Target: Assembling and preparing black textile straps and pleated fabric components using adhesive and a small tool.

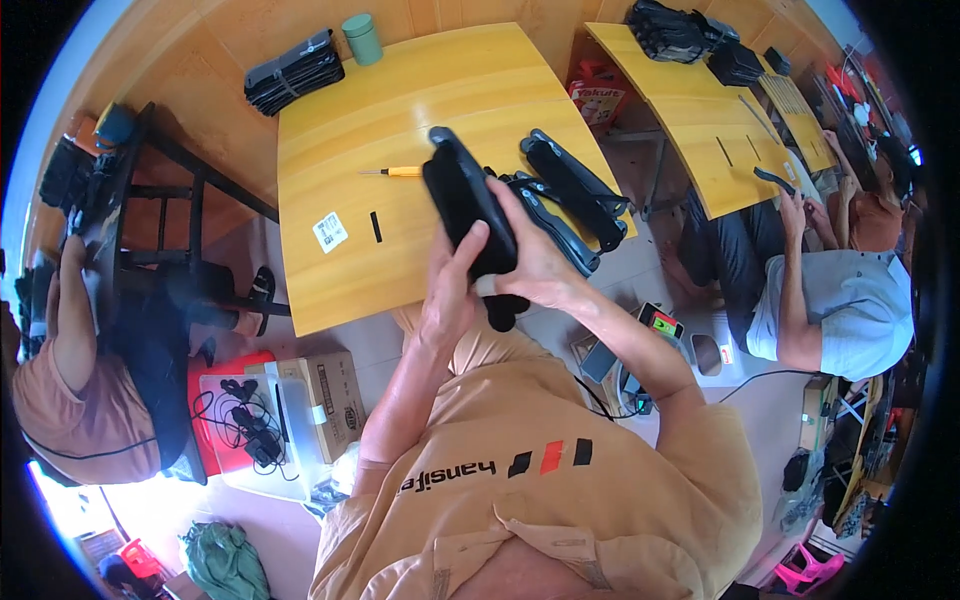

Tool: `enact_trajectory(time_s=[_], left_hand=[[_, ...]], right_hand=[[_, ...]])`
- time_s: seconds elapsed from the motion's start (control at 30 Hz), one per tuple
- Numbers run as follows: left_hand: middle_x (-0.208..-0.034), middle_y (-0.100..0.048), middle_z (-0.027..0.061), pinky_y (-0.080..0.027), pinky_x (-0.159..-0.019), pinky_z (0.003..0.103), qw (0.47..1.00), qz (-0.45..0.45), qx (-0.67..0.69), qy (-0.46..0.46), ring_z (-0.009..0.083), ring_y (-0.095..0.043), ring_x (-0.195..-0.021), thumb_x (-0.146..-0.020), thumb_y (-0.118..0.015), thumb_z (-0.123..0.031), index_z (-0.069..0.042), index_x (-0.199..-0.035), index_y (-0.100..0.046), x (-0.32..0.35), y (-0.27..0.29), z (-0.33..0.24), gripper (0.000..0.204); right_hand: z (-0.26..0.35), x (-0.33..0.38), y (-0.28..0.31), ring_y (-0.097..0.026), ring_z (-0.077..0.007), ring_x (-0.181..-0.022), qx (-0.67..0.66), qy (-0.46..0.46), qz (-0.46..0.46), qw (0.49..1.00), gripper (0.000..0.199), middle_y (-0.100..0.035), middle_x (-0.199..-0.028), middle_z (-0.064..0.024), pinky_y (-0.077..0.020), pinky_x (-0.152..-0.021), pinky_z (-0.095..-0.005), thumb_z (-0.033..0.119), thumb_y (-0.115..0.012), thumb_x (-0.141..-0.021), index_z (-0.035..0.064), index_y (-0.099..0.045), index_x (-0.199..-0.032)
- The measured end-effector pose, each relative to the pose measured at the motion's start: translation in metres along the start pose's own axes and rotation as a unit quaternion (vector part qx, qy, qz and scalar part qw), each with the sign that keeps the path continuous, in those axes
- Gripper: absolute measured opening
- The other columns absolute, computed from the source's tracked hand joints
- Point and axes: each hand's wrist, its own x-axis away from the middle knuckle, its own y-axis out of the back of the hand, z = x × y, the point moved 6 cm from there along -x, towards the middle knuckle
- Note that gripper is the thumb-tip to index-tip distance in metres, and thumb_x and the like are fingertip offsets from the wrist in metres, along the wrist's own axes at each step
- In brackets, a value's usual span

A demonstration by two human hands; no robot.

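Above the front edge of the yellow wooden table, I hold a long black case-like object (463, 205), tilted with its far end up and to the left. My left hand (450, 285) grips its near left side, thumb lying across the black surface. My right hand (535, 255) wraps the right side near the bottom, with a white band on one digit. The fingers underneath are partly hidden. Just right of my hands lie similar long black objects (570, 185), some with grey-blue edges (560, 235). A screwdriver (403, 171) with a yellow handle lies left of the held object.
On the table (340, 130) are a white label (329, 232), a black strip (376, 227), a tied black bundle (293, 73) and a green tin (362, 40). A plastic bin (265, 440) with cables stands lower left. People sit at both sides; another table (690, 120) stands right.
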Motion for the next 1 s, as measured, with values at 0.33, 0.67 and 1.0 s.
enact_trajectory(time_s=[0.33, 0.67, 1.0], left_hand=[[-0.115, -0.051, 0.0102, -0.041, -0.091, 0.032, 0.991, 0.046, -0.064, 0.107, 0.0193, -0.053, -0.105, -0.089, -0.053, -0.034, 0.000, -0.129, -0.035, -0.024, 0.022, 0.070, 0.056], [-0.117, -0.051, 0.0156, -0.039, -0.094, 0.034, 0.980, -0.078, -0.097, 0.155, 0.0236, -0.050, -0.110, -0.083, -0.061, -0.038, 0.004, -0.124, -0.038, -0.054, 0.007, 0.125, 0.063], [-0.110, -0.057, 0.0073, -0.047, -0.086, 0.032, 0.981, 0.092, 0.137, 0.099, 0.0180, -0.056, -0.098, -0.080, -0.065, -0.017, -0.002, -0.124, -0.045, -0.015, -0.016, 0.075, 0.050]], right_hand=[[-0.018, 0.003, 0.152, -0.055, -0.0212, -0.103, -0.174, 0.006, -0.112, 0.978, 0.098, -0.055, -0.112, -0.0125, -0.0434, -0.088, -0.0296, 0.003, -0.068, -0.052, 0.0103, -0.023, -0.139], [-0.140, -0.026, 0.194, -0.054, -0.0207, -0.103, -0.196, -0.100, -0.063, 0.974, 0.089, -0.051, -0.120, -0.0160, -0.0486, -0.080, -0.0313, 0.009, -0.067, -0.056, 0.0108, -0.029, -0.137], [-0.080, 0.011, 0.072, -0.057, -0.0203, -0.103, -0.359, -0.036, 0.033, 0.932, 0.101, -0.050, -0.121, -0.0162, -0.0520, -0.070, -0.0265, 0.007, -0.066, -0.053, 0.0070, -0.017, -0.141]])
